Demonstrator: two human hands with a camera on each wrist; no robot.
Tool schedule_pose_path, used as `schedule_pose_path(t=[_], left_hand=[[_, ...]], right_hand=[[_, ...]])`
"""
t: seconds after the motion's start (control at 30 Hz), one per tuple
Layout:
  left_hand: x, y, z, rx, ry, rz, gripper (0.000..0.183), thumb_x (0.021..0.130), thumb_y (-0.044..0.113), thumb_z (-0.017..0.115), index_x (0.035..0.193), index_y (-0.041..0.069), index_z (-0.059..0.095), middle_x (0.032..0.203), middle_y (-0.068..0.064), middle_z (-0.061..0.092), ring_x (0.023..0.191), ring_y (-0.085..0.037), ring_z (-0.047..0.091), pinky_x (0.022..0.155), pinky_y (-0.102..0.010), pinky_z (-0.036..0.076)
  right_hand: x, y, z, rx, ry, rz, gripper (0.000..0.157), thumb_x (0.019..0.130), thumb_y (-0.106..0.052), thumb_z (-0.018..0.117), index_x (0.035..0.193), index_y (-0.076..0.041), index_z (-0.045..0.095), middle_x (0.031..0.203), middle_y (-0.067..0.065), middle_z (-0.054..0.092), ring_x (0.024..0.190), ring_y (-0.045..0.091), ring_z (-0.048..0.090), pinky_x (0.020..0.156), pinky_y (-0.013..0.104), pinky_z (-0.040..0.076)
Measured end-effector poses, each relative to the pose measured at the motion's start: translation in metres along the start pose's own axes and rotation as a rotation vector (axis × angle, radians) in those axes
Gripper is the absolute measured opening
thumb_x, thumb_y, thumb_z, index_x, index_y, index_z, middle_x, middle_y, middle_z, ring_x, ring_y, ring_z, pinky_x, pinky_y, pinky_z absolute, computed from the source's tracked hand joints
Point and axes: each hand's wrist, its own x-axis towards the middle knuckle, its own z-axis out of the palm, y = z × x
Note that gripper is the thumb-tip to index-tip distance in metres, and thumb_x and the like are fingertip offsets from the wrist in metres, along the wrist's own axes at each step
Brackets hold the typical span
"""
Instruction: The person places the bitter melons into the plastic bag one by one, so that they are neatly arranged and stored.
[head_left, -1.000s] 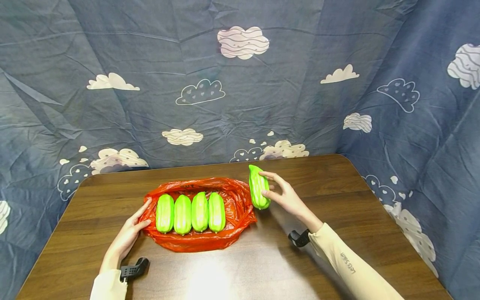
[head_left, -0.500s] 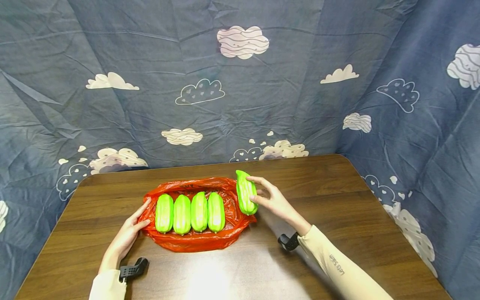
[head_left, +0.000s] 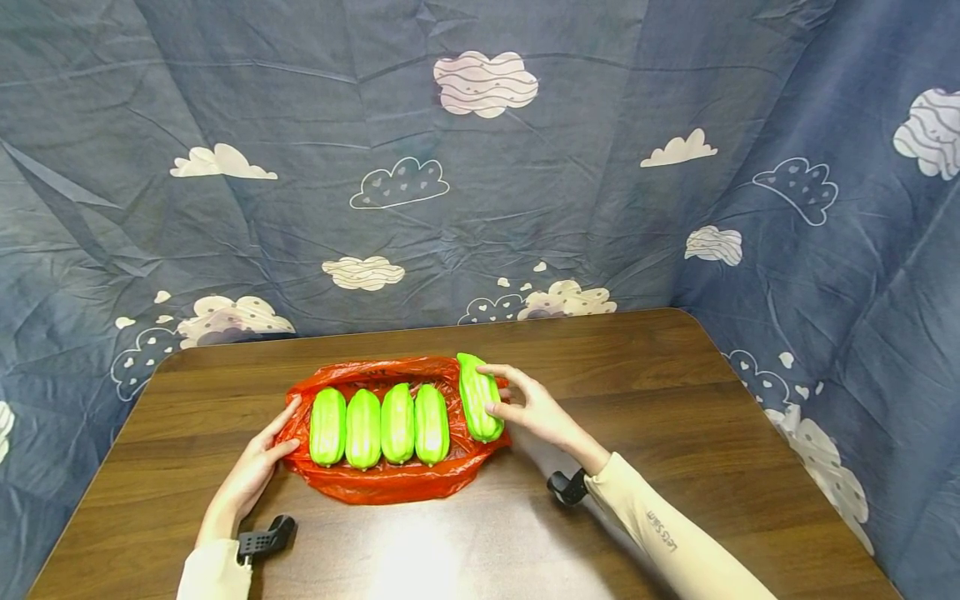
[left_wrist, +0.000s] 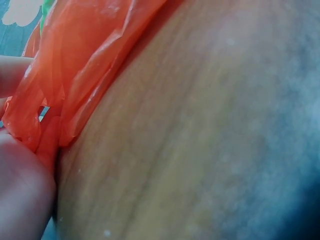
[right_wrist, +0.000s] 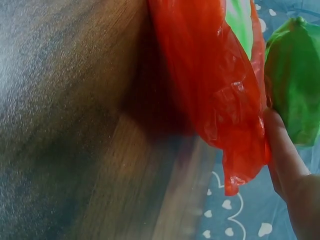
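Observation:
In the head view, a red plastic bag (head_left: pixel 397 490) lies spread open, with several bright green, ridged, papaya-like fruits (head_left: pixel 363 429) side by side in it. My left hand (head_left: pixel 253 467) holds the bag's left end, its edge between thumb and fingers; the left wrist view shows the thumb (left_wrist: pixel 22 187) against the red plastic (left_wrist: pixel 90 55). With thumb and fingers my right hand (head_left: pixel 536 410) grips another such papaya-like fruit (head_left: pixel 477 400), slightly tilted, over the bag's right end. The right wrist view has this fruit (right_wrist: pixel 295 80) beside the bag (right_wrist: pixel 225 100), the thumb on it.
The brown wooden table (head_left: pixel 645 400) extends around the bag, with a glossy glare at its front. Behind it hangs a blue cloth (head_left: pixel 300 208) printed with clouds. A black camera mount sits on each wrist, the left mount (head_left: pixel 267 537) close above the tabletop.
My right hand has moved left with the papaya-like fruit, from beside the bag's right end to over it, and slightly lower. The left hand and the row of fruits have stayed put.

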Motion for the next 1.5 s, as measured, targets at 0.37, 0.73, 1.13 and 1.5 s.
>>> schedule_pose_path(t=[0.37,0.73,1.13,1.5], left_hand=[[0.000,0.000,0.000,-0.006,0.002,-0.006,0.062,0.098,0.002,0.044,0.150,-0.003,0.011,0.159,0.002,0.009,0.123,0.017,0.023,0.101,-0.009,0.018],[0.000,-0.001,-0.001,-0.004,0.000,-0.011,0.062,0.098,0.002,0.044,0.151,-0.001,0.012,0.157,0.009,0.014,0.121,0.018,0.025,0.101,-0.009,0.020],[0.000,0.000,-0.001,-0.008,-0.006,-0.021,0.062,0.098,0.003,0.044,0.151,0.000,0.011,0.159,-0.003,0.005,0.125,0.015,0.022,0.101,-0.009,0.020],[0.000,0.001,0.000,-0.009,-0.007,-0.022,0.062,0.098,0.003,0.044,0.151,-0.001,0.011,0.159,-0.006,0.003,0.130,0.011,0.017,0.102,-0.010,0.018]], right_hand=[[0.002,0.003,0.009,-0.013,-0.044,0.000,0.056,0.085,0.003,0.066,0.137,0.003,0.045,0.140,0.023,0.039,0.104,0.036,0.057,0.082,0.033,0.052],[0.005,0.008,0.019,-0.068,-0.054,0.016,0.055,0.085,0.003,0.067,0.136,0.003,0.046,0.137,0.024,0.042,0.103,0.036,0.060,0.082,0.031,0.052],[0.007,0.010,0.028,-0.214,-0.053,-0.004,0.052,0.087,-0.001,0.065,0.134,0.004,0.045,0.132,0.027,0.047,0.102,0.038,0.060,0.081,0.031,0.052],[0.006,0.008,0.030,-0.408,-0.053,-0.005,0.055,0.084,-0.007,0.069,0.134,0.005,0.048,0.133,0.028,0.046,0.115,0.038,0.052,0.093,0.043,0.047]])
